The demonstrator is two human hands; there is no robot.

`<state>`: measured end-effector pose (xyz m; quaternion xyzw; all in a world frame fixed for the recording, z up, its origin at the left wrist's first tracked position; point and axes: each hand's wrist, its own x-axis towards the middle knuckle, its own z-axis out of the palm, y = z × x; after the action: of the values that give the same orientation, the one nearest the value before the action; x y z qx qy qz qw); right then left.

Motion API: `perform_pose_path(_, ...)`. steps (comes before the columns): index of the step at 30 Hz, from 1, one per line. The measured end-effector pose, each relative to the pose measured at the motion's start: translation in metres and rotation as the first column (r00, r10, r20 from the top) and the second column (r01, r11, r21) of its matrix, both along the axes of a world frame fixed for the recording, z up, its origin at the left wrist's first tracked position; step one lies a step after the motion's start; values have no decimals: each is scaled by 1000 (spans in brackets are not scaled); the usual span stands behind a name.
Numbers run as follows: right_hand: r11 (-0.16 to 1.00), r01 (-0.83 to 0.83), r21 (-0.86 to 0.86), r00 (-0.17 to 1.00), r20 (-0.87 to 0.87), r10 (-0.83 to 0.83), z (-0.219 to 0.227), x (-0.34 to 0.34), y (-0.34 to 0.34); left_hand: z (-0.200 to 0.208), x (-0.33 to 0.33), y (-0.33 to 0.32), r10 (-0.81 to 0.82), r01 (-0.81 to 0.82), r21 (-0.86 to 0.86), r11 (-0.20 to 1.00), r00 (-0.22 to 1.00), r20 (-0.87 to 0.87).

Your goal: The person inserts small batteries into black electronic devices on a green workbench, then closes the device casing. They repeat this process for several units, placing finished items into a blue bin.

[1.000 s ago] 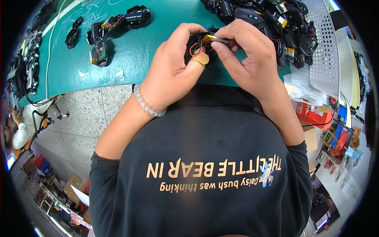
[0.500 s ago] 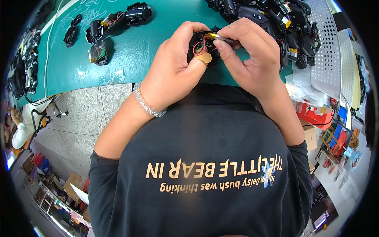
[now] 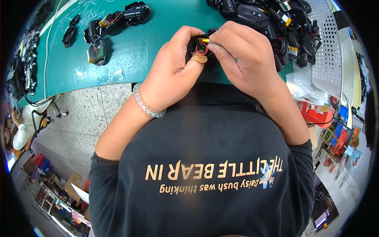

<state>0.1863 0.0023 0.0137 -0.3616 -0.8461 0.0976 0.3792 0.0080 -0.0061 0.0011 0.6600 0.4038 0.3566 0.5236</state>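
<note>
A black plastic housing (image 3: 211,62) with a bit of green circuit board and a looped red wire (image 3: 201,49) sits in my left hand (image 3: 170,75). The left fingers curl round its far side, and the thumb, wrapped in a tan strip (image 3: 199,58), presses on its near edge. My right hand (image 3: 249,59) pinches a small flat battery between thumb and forefinger. Only the battery's yellow-taped end (image 3: 204,40) shows, right at the housing's opening; the right fingers cover the rest. Both hands are over the near edge of the green table (image 3: 134,55).
Beyond my right hand lies a heap of black housings (image 3: 252,17) with batteries and wires. A wired black assembly (image 3: 94,31) and a small black cable bundle (image 3: 70,33) rest on the left. A perforated metal tray (image 3: 327,51) stands at the right. Someone in white sits far left.
My right hand has shifted left and slightly toward me, bringing the battery closer to the housing. Less of the battery shows between its fingers. My left hand has barely moved.
</note>
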Motion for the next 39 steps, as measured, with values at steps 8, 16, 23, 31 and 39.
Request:
perform_pose_path(8,995,-46,-93,988,141,59,9,6,4,-5,-1,3,-15,21,-84,996,998,69)
perform_pose_path(16,845,-214,-490,970,-6,242,36,9,31,2,-8,15,-43,125,-406,905,978,204)
perform_pose_path(23,724,-31,-689,991,71,110,67,2,25,2,-9,24,-54,210,-548,810,956,287)
perform_pose_path(31,644,-42,-764,997,9,77,56,4,29,5,-5,23,9,170,-578,798,956,294)
perform_pose_path(39,623,64,-779,998,65,-21,59,-10,26,-3,-10,24,66,183,-611,770,930,362)
